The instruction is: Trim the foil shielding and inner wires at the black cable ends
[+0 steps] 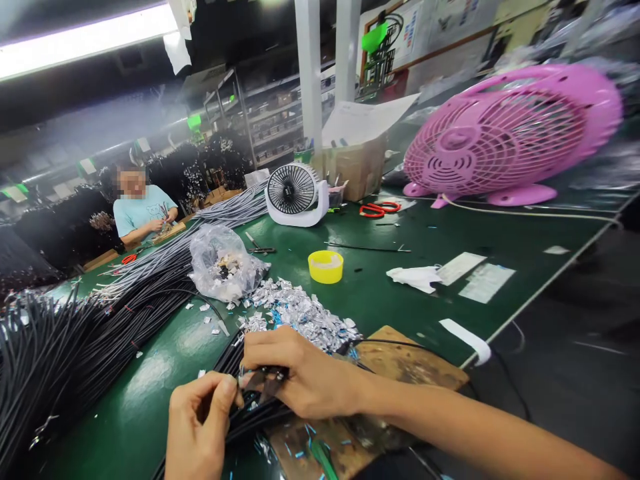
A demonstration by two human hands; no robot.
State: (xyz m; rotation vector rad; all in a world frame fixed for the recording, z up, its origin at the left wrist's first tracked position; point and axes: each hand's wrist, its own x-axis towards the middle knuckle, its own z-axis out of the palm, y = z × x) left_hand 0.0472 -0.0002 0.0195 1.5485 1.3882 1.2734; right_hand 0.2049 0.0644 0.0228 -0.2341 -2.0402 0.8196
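1. Left hand (197, 420) is pinching a small piece (241, 384) (too blurred to identify); right hand (303, 377) is gripping a dark tool (273, 381) beside it.
2. Both are meeting above black cables (257, 421), seemingly calling for steady fingertips.

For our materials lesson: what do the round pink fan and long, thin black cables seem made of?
Round pink fan: probably smooth, satin plastic; evenly coloured ribs suggest moulding. Long, thin black cables: satin rubber or plastic outside, perhaps; they curve smoothly.
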